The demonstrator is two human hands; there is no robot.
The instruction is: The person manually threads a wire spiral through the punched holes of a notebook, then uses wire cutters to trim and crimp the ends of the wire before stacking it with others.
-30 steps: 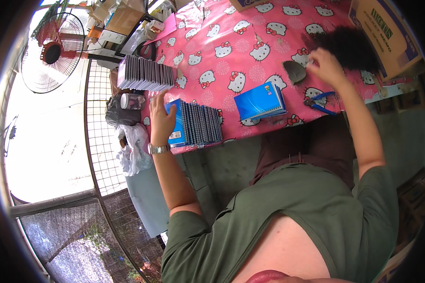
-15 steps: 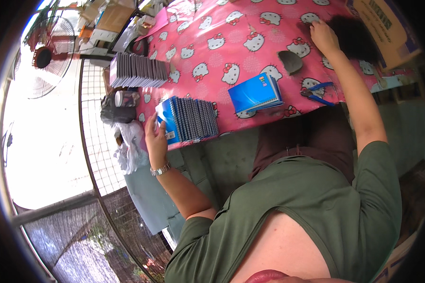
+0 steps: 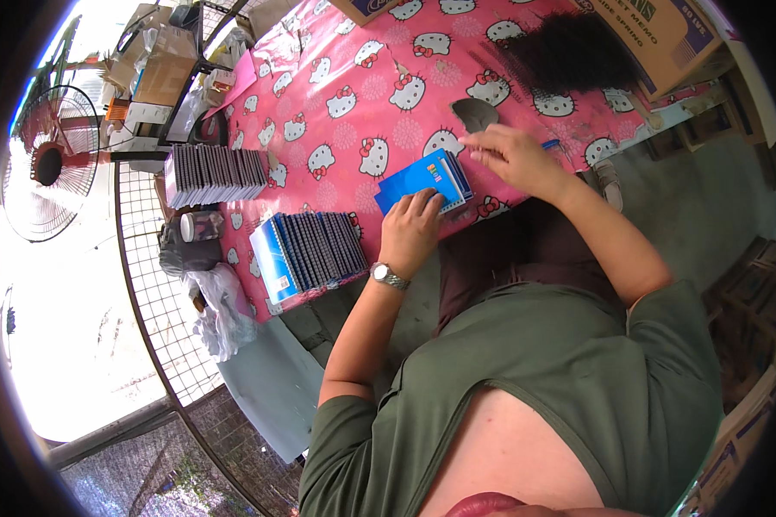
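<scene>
A small stack of blue notebooks (image 3: 422, 183) lies near the table's front edge. My left hand (image 3: 412, 226) is on its near left side, fingers curled over the top cover. Just beyond the stack's right side, my right hand (image 3: 519, 159) hovers with thumb and fingertips pinched together; anything between them is too small to make out. Behind that hand the blue-handled pliers (image 3: 550, 145) are mostly hidden. A dark grey, curved dish-like piece (image 3: 474, 114) lies past the stack. To the left stands a row of spiral-bound blue notebooks (image 3: 315, 250).
Farther left is a second row of bound notebooks (image 3: 215, 177). A heap of thin black strands (image 3: 569, 52) lies at the back right beside a cardboard box (image 3: 664, 39). A fan (image 3: 50, 164) and a plastic bag (image 3: 215, 310) are beyond the table's left edge.
My left hand has moved right, from the notebook row onto the small stack. My right hand has come back from the black heap to the stack's right side. The view has shifted.
</scene>
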